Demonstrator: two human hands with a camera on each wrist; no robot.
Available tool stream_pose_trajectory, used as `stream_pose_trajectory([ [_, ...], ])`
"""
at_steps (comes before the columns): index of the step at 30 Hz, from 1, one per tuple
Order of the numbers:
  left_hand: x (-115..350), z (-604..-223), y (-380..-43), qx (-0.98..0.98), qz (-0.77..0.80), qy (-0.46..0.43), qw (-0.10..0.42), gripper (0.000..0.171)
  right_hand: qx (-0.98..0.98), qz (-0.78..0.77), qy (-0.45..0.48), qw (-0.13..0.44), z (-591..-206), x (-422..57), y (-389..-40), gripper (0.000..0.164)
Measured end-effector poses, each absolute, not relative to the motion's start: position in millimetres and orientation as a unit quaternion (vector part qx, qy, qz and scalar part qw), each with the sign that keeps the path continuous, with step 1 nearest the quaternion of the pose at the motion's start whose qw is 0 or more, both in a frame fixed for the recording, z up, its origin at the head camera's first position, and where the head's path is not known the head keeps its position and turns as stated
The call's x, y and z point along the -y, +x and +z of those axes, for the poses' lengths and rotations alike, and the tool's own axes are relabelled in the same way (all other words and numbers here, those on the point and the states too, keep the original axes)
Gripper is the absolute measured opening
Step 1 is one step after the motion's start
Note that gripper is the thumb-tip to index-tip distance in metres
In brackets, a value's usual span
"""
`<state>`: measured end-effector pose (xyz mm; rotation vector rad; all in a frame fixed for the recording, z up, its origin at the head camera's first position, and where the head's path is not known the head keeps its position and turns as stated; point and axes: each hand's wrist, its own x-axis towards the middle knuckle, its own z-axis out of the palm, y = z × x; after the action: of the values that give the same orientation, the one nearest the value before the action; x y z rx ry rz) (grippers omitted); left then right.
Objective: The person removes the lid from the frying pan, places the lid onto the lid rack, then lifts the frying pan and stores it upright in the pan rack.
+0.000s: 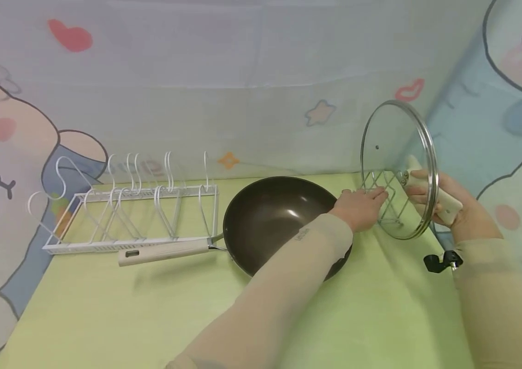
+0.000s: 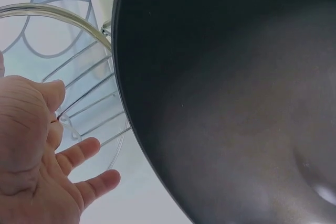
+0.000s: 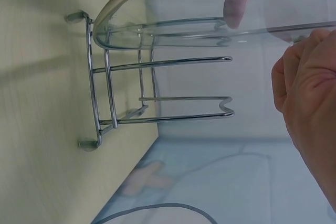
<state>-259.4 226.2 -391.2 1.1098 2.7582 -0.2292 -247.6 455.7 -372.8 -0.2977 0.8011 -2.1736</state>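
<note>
My right hand (image 1: 470, 215) grips the cream handle (image 1: 451, 206) of a round glass lid (image 1: 394, 136) with a metal rim. The lid stands on edge; its lower part overlaps a small chrome wire rack (image 3: 163, 64), as the right wrist view also shows. Whether the rack bears its weight I cannot tell. My left hand (image 1: 357, 210) reaches across the pan to this rack, its fingers extended at the near wires. In the left wrist view its thumb and index finger are close to a wire. Beneath my left forearm lies a dark frying pan (image 1: 270, 220) with a cream handle (image 1: 164, 252).
A long white wire rack (image 1: 76, 248) with curved dividers stands at the left, just behind the pan's handle. Printed cloth (image 1: 261, 102) hangs behind and on both sides of the green table (image 1: 127, 318). A black clip (image 1: 442, 261) is by the right wrist.
</note>
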Motion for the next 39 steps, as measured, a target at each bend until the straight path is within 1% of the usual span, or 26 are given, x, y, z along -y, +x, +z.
stream_pose_trajectory([
  [4, -228, -391, -258, -0.919, -0.084, 0.376, 0.081, 0.055, -0.313, -0.853, -0.105, 0.404, -373, -465, -251, 0.035],
  [7, -226, -392, -258, -0.917, -0.093, 0.379, 0.081, 0.056, -0.305, -0.847, -0.096, 0.425, -373, -470, -257, 0.032],
  [12, -223, -396, -260, -0.917, -0.091, 0.38, 0.085, 0.058, -0.278, -0.831, -0.092, 0.473, -374, -474, -268, 0.032],
  [15, -222, -399, -261, -0.918, -0.088, 0.378, 0.087, 0.06, -0.275, -0.826, -0.091, 0.483, -374, -475, -275, 0.034],
  [22, -222, -402, -263, -0.915, -0.1, 0.383, 0.079, 0.07, -0.291, -0.825, -0.053, 0.483, -369, -478, -279, 0.037],
  [28, -222, -402, -263, -0.915, -0.103, 0.382, 0.079, 0.071, -0.3, -0.818, -0.034, 0.489, -363, -478, -281, 0.036],
  [32, -221, -401, -262, -0.915, -0.104, 0.382, 0.074, 0.072, -0.332, -0.819, -0.009, 0.468, -354, -476, -282, 0.028],
  [39, -215, -403, -263, -0.914, -0.111, 0.386, 0.065, 0.08, -0.388, -0.81, 0.019, 0.44, -345, -467, -281, 0.03],
])
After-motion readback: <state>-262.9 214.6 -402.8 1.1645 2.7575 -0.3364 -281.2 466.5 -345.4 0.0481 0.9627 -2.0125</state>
